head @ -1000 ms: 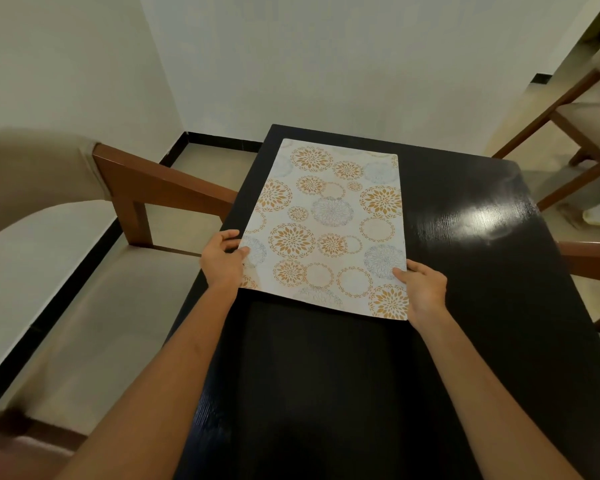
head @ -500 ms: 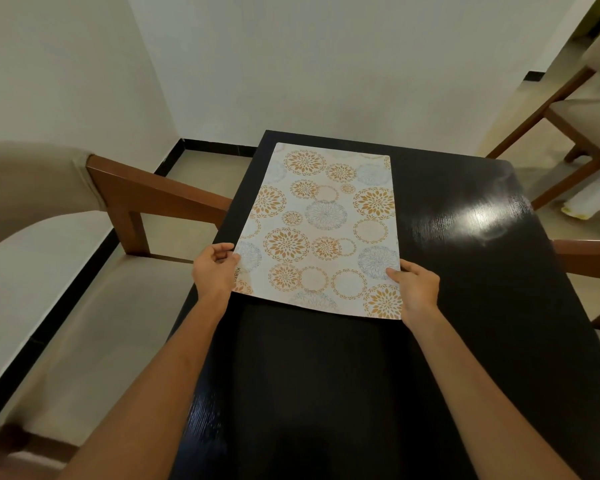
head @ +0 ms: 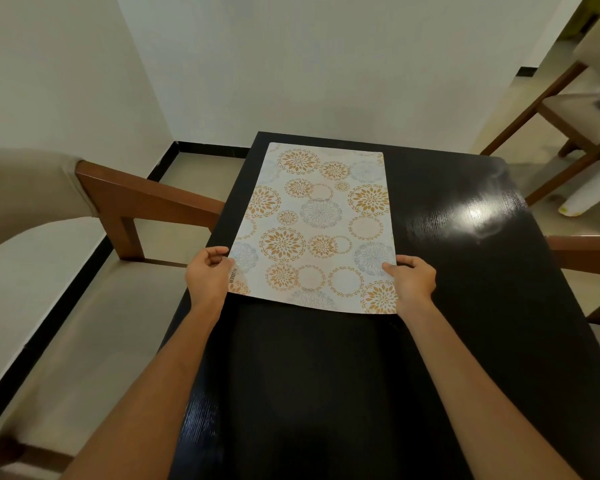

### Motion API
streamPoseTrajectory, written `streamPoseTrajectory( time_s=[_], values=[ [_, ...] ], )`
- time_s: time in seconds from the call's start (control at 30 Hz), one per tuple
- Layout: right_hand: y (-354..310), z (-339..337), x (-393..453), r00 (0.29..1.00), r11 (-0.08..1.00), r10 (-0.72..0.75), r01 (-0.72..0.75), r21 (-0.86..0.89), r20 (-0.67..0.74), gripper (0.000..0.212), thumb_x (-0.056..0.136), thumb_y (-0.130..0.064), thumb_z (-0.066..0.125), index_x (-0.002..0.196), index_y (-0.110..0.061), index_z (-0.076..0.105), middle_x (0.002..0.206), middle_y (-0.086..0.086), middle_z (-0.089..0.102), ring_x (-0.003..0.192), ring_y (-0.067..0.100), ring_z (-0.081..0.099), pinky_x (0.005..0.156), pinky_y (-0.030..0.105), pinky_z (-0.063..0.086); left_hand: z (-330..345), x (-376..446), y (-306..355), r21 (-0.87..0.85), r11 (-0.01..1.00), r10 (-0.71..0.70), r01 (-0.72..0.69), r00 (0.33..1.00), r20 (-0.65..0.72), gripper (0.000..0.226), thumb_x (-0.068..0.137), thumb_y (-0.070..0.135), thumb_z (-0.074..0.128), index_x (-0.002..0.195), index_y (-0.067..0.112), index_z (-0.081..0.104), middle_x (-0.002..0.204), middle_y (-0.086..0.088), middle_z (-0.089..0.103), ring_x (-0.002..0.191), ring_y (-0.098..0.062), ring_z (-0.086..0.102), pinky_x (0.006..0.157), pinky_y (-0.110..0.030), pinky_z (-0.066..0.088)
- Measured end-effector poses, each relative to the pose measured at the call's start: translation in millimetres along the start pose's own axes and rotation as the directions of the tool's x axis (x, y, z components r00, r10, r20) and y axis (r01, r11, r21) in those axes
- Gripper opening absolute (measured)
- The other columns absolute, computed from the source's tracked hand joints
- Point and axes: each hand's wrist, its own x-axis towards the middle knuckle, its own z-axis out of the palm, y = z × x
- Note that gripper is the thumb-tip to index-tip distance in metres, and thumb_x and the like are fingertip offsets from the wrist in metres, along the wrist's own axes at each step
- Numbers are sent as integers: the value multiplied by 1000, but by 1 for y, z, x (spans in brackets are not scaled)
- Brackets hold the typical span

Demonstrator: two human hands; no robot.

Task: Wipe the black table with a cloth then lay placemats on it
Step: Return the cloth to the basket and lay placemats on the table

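A white placemat (head: 317,223) printed with orange and blue-grey flower circles lies lengthwise on the far left part of the glossy black table (head: 465,306). Its far end sits close to the table's far edge. My left hand (head: 207,277) pinches the mat's near left corner, thumb on top beside the printed word KUBER. My right hand (head: 413,280) grips the near right corner the same way. No cloth is in view.
A beige upholstered bench with a brown wooden armrest (head: 146,199) stands tight against the table's left side. Wooden chairs (head: 575,109) are at the right, one armrest (head: 589,252) touching the table's right edge. White walls close off the far side.
The placemat and both hands have kept their place on the table; only the head camera has shifted slightly, so the scene sits a little lower in the view.
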Motion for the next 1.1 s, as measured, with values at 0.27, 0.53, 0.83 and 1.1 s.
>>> streamPoseTrajectory(
  time_s=[0.27,0.53,0.83,1.1],
  values=[
    [5,-3,-5,989,973,-96,69,-221,-116,10,87,-14,70,96,-17,69,90,3,68,81,19,68,76,39,59,-2,0,-1,21,1000,11,-12,1000,11,25,88,9,64,112,14,61,102,-5,64,90,-19,64,73,-37,56],
    [7,-3,-12,981,967,-91,46,-250,-169,18,87,-15,70,74,-21,59,83,2,67,78,20,68,76,40,58,-3,-1,-1,26,999,18,-20,999,45,21,86,4,61,103,16,63,96,-6,64,87,-23,64,68,-36,53],
    [5,-8,-17,984,957,-68,18,-289,-164,21,87,-16,69,69,-17,58,76,2,64,73,21,67,73,39,58,-4,-4,1,89,994,53,-61,995,79,19,88,3,60,103,14,63,90,-3,62,77,-15,58,59,-25,45],
    [6,-8,-19,983,941,-97,39,-337,-157,25,87,-16,69,66,-21,57,79,1,67,71,20,67,69,38,57,-2,-4,1,99,994,51,-56,997,52,24,87,2,61,108,13,62,94,-5,62,79,-15,59,58,-23,45]
  ],
)
